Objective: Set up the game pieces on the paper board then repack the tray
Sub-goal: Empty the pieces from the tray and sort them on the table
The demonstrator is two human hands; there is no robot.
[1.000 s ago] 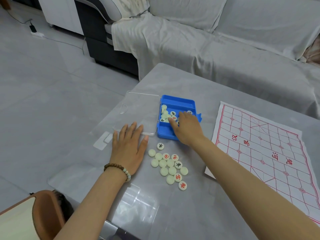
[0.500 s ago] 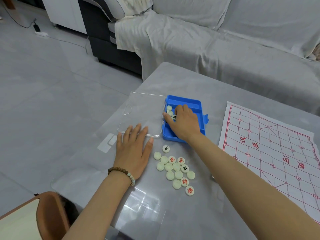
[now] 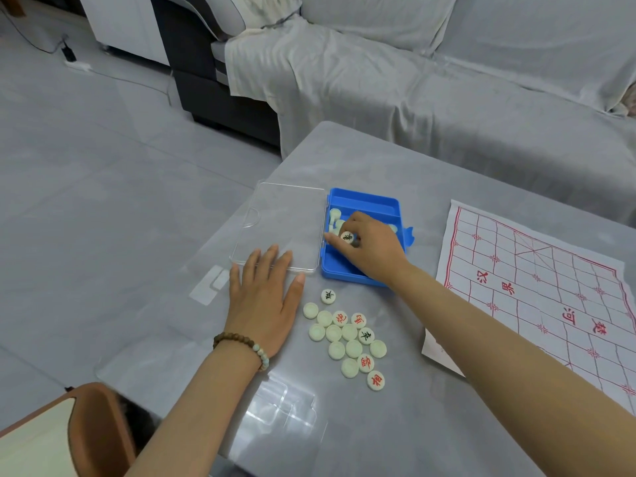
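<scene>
while fingers pinch it, piece overhangs tray.

Left hand flat, palm down, fingers straight and a little spread, thumb out to the right side. Left wrist straight, with a bead bracelet around it; bare left forearm coming up from the lower edge of the view. Right hand further forward, back of hand up, fingers curled, thumb and fingertips pinching one round game piece with a dark character on it. Right arm bare, stretched out long from the lower right corner toward the left, wrist slightly bent. Both hands near each other, not touching.
</scene>
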